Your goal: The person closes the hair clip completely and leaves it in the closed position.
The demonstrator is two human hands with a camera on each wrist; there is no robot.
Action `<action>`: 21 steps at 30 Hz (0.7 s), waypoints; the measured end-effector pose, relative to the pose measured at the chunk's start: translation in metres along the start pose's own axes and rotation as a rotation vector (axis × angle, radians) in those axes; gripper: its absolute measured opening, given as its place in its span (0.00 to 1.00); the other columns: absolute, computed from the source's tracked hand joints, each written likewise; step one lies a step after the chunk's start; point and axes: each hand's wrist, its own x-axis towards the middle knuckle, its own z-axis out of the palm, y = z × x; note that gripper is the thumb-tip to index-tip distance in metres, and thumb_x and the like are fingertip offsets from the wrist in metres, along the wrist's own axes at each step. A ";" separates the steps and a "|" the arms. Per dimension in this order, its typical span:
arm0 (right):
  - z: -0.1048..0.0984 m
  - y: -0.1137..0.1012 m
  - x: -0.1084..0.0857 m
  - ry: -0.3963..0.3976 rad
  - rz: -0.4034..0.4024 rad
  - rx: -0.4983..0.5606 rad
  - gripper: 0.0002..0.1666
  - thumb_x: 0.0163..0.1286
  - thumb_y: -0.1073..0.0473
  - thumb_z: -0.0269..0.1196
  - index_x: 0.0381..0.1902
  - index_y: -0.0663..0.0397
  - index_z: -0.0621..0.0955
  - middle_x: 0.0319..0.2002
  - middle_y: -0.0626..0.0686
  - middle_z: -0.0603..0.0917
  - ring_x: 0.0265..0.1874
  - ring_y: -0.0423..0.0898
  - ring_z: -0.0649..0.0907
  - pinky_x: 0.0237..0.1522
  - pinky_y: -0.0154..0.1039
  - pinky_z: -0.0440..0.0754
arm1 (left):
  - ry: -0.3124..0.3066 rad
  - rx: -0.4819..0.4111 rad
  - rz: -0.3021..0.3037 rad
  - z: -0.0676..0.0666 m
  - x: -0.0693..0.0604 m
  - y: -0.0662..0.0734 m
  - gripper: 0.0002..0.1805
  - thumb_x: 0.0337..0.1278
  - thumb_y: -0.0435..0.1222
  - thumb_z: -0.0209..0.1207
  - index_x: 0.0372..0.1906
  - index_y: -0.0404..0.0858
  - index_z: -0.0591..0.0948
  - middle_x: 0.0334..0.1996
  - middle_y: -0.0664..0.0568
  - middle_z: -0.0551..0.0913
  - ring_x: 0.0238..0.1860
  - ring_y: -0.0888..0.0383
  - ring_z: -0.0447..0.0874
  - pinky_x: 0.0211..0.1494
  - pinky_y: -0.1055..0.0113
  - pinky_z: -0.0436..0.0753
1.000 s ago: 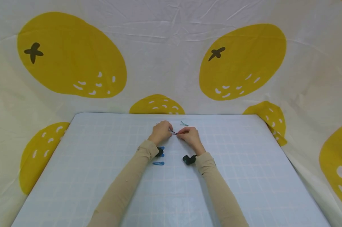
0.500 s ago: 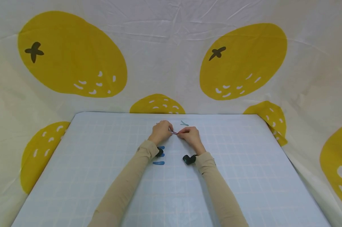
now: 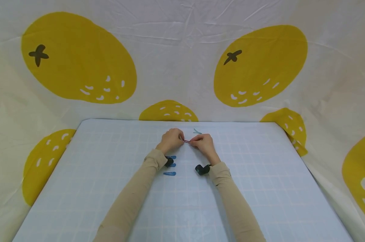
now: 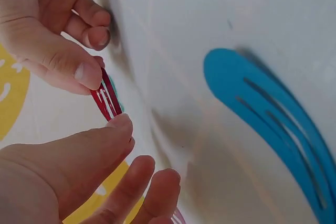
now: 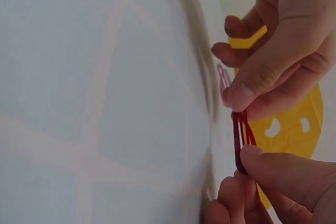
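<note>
A dark red snap hair clip (image 4: pixel 108 97) with long slots is held between both hands above the far part of the table. The left hand (image 3: pixel 172 139) pinches one end between thumb and index finger; its other fingers are loosely bent. At the opposite end, the right hand (image 3: pixel 203 144) pinches the clip with its thumb and fingers. In the right wrist view the red clip (image 5: pixel 241 135) shows its narrow side strips, and fingertips cover both ends. Blue snap clips (image 3: pixel 169 173) lie in a column near the left wrist, some partly hidden behind the black wrist camera.
A teal clip (image 3: pixel 197 131) lies on the table behind the right hand, its two arms spread. A pink clip (image 5: pixel 224 77) shows past the left hand in the right wrist view. The pale checked table (image 3: pixel 249 188) meets a fruit-print cloth (image 3: pixel 176 67) at the back.
The red clip has turned slightly between the fingers, and its strips look closer together and redder than before. Both hands stay almost in place.
</note>
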 end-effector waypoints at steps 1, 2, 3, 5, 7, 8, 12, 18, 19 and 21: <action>0.000 0.000 0.000 -0.001 -0.003 0.007 0.05 0.59 0.65 0.71 0.32 0.63 0.88 0.28 0.52 0.85 0.26 0.44 0.79 0.30 0.33 0.77 | 0.001 -0.006 0.002 -0.001 -0.001 0.000 0.04 0.59 0.36 0.66 0.36 0.39 0.86 0.33 0.50 0.81 0.37 0.51 0.76 0.43 0.58 0.77; 0.000 0.001 0.001 -0.002 -0.008 0.010 0.05 0.59 0.65 0.71 0.32 0.63 0.88 0.28 0.52 0.85 0.25 0.43 0.79 0.30 0.33 0.77 | 0.002 -0.013 0.003 -0.002 -0.001 -0.001 0.04 0.59 0.36 0.66 0.36 0.39 0.85 0.33 0.51 0.81 0.37 0.51 0.76 0.42 0.59 0.76; 0.000 0.000 0.000 -0.005 -0.012 0.015 0.05 0.60 0.65 0.71 0.32 0.63 0.88 0.28 0.52 0.85 0.25 0.43 0.79 0.30 0.33 0.77 | 0.001 -0.020 0.004 -0.002 -0.001 -0.002 0.04 0.59 0.36 0.66 0.36 0.39 0.85 0.33 0.50 0.80 0.37 0.51 0.76 0.43 0.59 0.76; -0.001 -0.001 0.000 -0.011 -0.021 0.025 0.04 0.60 0.66 0.71 0.32 0.63 0.88 0.27 0.52 0.85 0.24 0.43 0.79 0.29 0.33 0.78 | 0.000 -0.047 0.010 -0.004 -0.001 -0.003 0.05 0.59 0.37 0.66 0.36 0.39 0.85 0.33 0.50 0.80 0.37 0.51 0.76 0.43 0.59 0.76; -0.003 -0.002 -0.002 -0.018 -0.029 0.030 0.04 0.60 0.65 0.71 0.33 0.63 0.88 0.27 0.53 0.85 0.24 0.44 0.79 0.29 0.34 0.78 | -0.009 -0.095 0.012 -0.005 -0.002 -0.005 0.05 0.59 0.37 0.67 0.36 0.39 0.84 0.33 0.50 0.80 0.37 0.52 0.76 0.43 0.61 0.77; -0.004 -0.004 -0.002 -0.023 -0.034 0.028 0.05 0.61 0.65 0.71 0.33 0.63 0.88 0.27 0.52 0.85 0.24 0.44 0.79 0.29 0.33 0.78 | -0.013 -0.131 0.012 -0.006 -0.002 -0.006 0.06 0.59 0.37 0.67 0.37 0.38 0.84 0.34 0.49 0.80 0.36 0.51 0.77 0.42 0.62 0.78; -0.007 -0.008 -0.005 -0.040 -0.052 0.023 0.05 0.61 0.65 0.71 0.34 0.63 0.88 0.28 0.53 0.85 0.23 0.43 0.79 0.28 0.33 0.78 | -0.036 -0.282 0.012 -0.008 -0.006 -0.010 0.07 0.58 0.36 0.67 0.38 0.37 0.83 0.34 0.47 0.80 0.31 0.51 0.79 0.36 0.65 0.81; -0.013 -0.016 -0.011 -0.077 -0.068 0.055 0.07 0.62 0.65 0.71 0.36 0.64 0.88 0.32 0.55 0.86 0.24 0.43 0.80 0.30 0.34 0.81 | -0.047 -0.369 0.029 -0.011 -0.011 -0.014 0.09 0.58 0.36 0.68 0.40 0.37 0.83 0.35 0.48 0.81 0.27 0.53 0.81 0.32 0.66 0.81; -0.013 -0.017 -0.012 -0.085 -0.070 0.063 0.07 0.62 0.65 0.71 0.36 0.64 0.88 0.33 0.56 0.86 0.24 0.44 0.80 0.31 0.34 0.81 | -0.045 -0.375 0.033 -0.012 -0.013 -0.014 0.09 0.58 0.36 0.68 0.40 0.37 0.83 0.35 0.48 0.81 0.27 0.53 0.81 0.32 0.66 0.81; -0.015 -0.020 -0.015 -0.097 -0.070 0.079 0.07 0.62 0.65 0.70 0.36 0.64 0.88 0.34 0.55 0.86 0.25 0.45 0.81 0.33 0.36 0.82 | -0.041 -0.384 0.040 -0.014 -0.016 -0.014 0.09 0.57 0.36 0.68 0.40 0.37 0.83 0.35 0.48 0.82 0.27 0.53 0.82 0.31 0.65 0.81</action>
